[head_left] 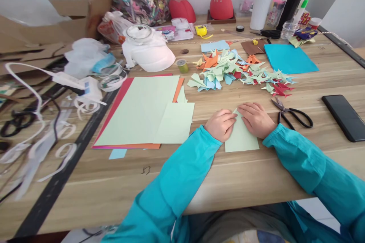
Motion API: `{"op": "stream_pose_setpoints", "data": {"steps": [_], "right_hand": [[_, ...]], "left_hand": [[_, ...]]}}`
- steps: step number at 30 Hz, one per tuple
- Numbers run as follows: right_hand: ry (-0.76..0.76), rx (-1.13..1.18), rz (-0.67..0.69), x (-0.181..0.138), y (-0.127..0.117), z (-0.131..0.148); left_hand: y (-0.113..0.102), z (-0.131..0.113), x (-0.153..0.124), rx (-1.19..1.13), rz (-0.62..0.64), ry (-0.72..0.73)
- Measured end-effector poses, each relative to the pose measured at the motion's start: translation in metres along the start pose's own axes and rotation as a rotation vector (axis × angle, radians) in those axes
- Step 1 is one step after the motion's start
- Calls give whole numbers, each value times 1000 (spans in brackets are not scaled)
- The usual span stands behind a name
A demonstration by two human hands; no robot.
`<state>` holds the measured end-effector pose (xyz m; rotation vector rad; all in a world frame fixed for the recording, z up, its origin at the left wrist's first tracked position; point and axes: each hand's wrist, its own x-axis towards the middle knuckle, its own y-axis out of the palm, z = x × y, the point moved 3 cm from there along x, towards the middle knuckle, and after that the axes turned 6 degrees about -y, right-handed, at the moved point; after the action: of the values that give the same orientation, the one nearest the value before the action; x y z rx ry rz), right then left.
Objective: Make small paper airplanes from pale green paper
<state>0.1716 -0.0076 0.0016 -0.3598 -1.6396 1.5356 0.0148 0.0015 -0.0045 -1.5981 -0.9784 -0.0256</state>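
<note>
A pale green sheet of paper (242,141) lies on the wooden table in front of me, its top part folded to a point. My left hand (220,124) presses on its upper left edge with the fingers bent and close together. On the other side, my right hand (256,119) has its fingers held together over the paper's upper right edge. The fingertips of both hands nearly meet at the folded tip, and they hide part of the crease. Just right of my right hand lie black-handled pliers (291,113).
Left of my hands lies a stack of coloured paper (137,110) with a smaller green sheet (175,123). Folded paper cranes (222,66) are piled behind. A phone (345,117) lies at right, blue paper (291,59) at back right. Cables and white strips (64,152) clutter the left.
</note>
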Motion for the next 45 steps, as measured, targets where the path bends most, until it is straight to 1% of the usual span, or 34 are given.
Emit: {"op": "stream_pose_setpoints", "data": {"steps": [5, 7, 11, 19, 24, 30, 41, 45], "right_hand": [[25, -56, 78, 0, 2, 0], [33, -76, 94, -1, 3, -1], [29, -94, 99, -1, 4, -1], [63, -67, 87, 0, 5, -2], [47, -73, 94, -1, 6, -3], [52, -88, 114, -1, 6, -3], [52, -88, 167, 0, 5, -2], [58, -84, 167, 0, 4, -2]], "left_hand": [[0, -1, 0, 11, -33, 7], [0, -1, 0, 23, -27, 0], [1, 0, 0, 38, 7, -28], [2, 1, 0, 22, -1, -22], [0, 0, 0, 29, -25, 1], [0, 0, 0, 45, -16, -11], [1, 1, -2, 55, -111, 48], [2, 1, -2, 56, -137, 51]]}}
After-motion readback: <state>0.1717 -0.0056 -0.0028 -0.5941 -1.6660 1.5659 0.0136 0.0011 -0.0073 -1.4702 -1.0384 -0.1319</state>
